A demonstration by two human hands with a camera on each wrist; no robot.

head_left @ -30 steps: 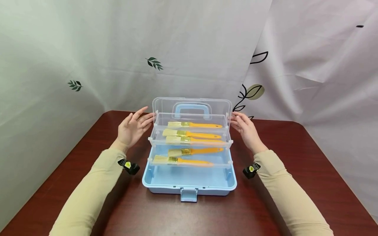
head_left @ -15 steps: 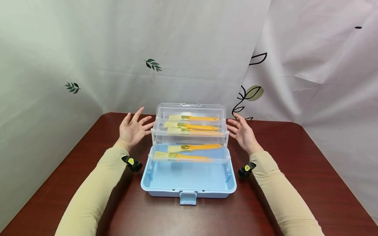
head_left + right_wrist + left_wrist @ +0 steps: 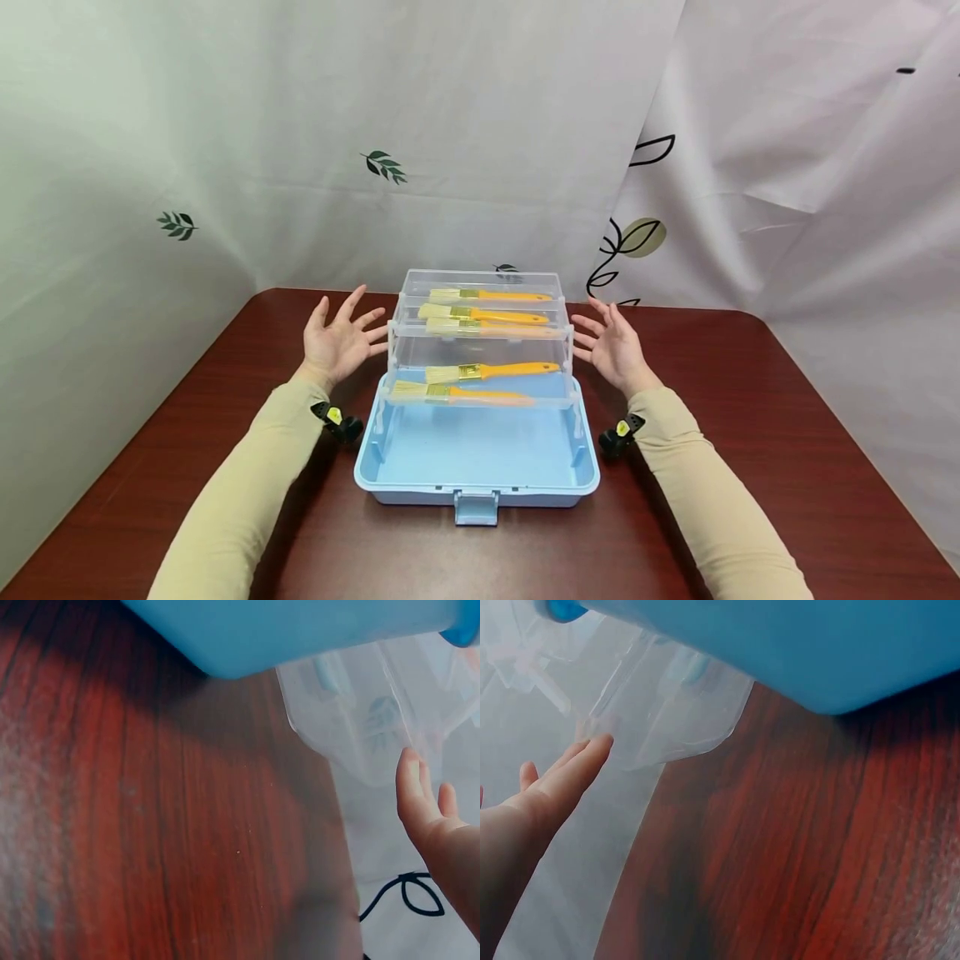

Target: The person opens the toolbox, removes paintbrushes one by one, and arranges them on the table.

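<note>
A light-blue storage box [image 3: 480,458] stands on the table, its front latch [image 3: 476,507] hanging down. Above its base, two clear cantilever trays are spread upward. Paintbrushes with orange handles lie in both; one brush [image 3: 517,367] is in the lower tray [image 3: 555,398], others in the upper tray. The clear lid [image 3: 697,705] is tipped back behind the base in the left wrist view. My left hand [image 3: 335,342] is at the trays' left side, palm up and fingers spread. On the right side my right hand [image 3: 615,346] mirrors it, fingertips close to the tray edge. Neither hand grips anything.
The dark red wooden table [image 3: 750,433] reaches back to a pale fabric curtain [image 3: 480,125] with leaf prints. Black camera straps [image 3: 337,421] sit on both wrists.
The lid, with its blue handle, has swung back and down behind the box. The trays have risen and moved back, spreading farther apart. Both hands have come away from the lid's sides, fingers spread.
</note>
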